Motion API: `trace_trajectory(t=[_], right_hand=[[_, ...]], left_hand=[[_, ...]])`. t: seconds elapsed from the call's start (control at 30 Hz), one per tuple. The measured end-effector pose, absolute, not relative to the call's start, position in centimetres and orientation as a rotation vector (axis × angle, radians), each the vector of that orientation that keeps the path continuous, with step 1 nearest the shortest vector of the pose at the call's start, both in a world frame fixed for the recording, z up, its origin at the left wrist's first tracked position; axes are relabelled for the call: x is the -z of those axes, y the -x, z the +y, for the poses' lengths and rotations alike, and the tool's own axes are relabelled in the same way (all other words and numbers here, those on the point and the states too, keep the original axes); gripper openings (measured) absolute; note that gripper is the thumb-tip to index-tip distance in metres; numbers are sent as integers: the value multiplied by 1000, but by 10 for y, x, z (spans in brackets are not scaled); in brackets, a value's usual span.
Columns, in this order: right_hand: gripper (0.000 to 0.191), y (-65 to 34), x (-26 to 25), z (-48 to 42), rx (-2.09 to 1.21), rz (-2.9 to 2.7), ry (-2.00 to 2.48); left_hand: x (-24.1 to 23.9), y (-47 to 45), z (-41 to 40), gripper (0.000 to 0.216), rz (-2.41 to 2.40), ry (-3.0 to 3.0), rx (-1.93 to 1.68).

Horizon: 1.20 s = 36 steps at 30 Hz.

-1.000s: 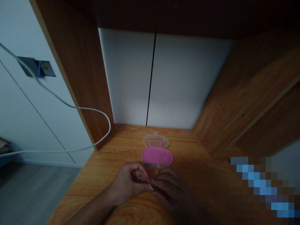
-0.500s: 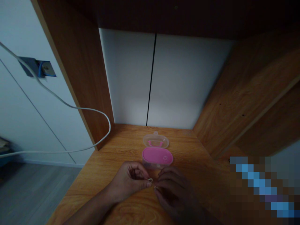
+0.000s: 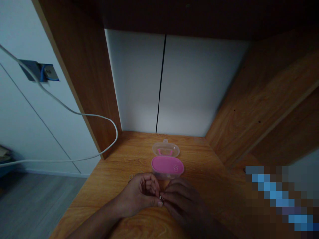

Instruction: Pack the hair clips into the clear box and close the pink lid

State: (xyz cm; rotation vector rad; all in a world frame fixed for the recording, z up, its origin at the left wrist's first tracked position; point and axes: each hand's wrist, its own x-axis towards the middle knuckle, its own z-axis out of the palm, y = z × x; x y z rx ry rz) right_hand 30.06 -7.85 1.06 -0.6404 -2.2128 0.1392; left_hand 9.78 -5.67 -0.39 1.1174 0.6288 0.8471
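My left hand [image 3: 139,194] and my right hand [image 3: 183,202] meet at the fingertips low in the middle of the view, above a wooden desktop [image 3: 107,189]. Both pinch a tiny silver metal piece [image 3: 161,198], partly hidden by my fingers, so its exact form is unclear. Just beyond my hands lies a pink-topped oval plastic case [image 3: 167,167]. Its clear hinged lid [image 3: 165,149] lies open behind it, with a pink curved part inside. A faint thin ring [image 3: 131,177] seems to lie on the desk beyond my left hand.
Wooden side panels [image 3: 92,83] and a white back panel [image 3: 159,83] enclose the desk, with a dark shelf overhead. A white cable [image 3: 82,115] runs from a wall socket [image 3: 47,72] past the left panel. A grey floor [image 3: 32,205] lies beyond the desk's left edge.
My hands have closed together: the small gap between my fingertips and the ring-like metal piece visible earlier are gone, and the fingers of both hands now meet on the metal piece.
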Motion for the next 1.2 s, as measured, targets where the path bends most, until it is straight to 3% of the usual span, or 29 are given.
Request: trace_trajectory(t=[0.47, 0.87, 1.2], right_hand=[[27, -300, -12, -84, -74, -2198, 728], [19, -302, -15, -82, -24, -2091, 751], [6, -308, -8, -54, 125, -1767, 1110]], left_hand=[[8, -98, -58, 34, 668, -1129, -919], [0, -97, -55, 33, 661, -1123, -919], [-7, -71, -44, 34, 940, -1367, -1230]])
